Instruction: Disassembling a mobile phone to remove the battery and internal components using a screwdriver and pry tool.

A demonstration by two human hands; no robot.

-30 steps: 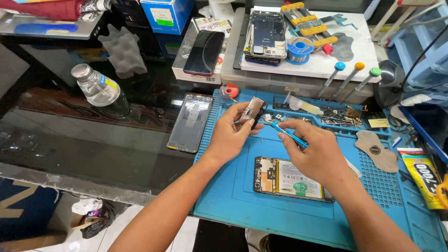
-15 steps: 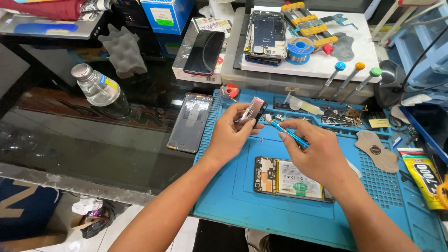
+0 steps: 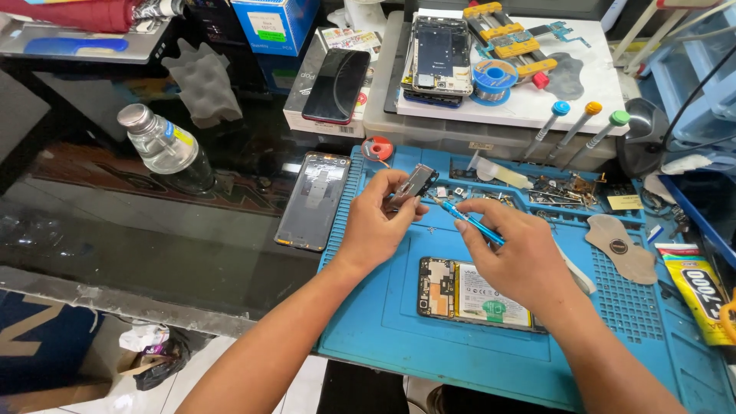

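Metal part [image 3: 415,184] pinched left, blue tweezers [image 3: 469,222] right

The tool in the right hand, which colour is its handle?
The tool in the right hand has a light blue handle; head view.

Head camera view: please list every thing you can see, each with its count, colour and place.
small metal part: 1, grey, pinched in left hand above mat
tweezers: 1, blue, in right hand, tip toward the part
opened phone: 1, black with white battery, on mat under the hands
work mat: 1, blue, right half of desk
phone panel: 1, dark, left of mat
bottle: 1, clear, on glass desk
screwdrivers: 3, blue, orange, green caps, behind mat
left hand: 1
right hand: 1
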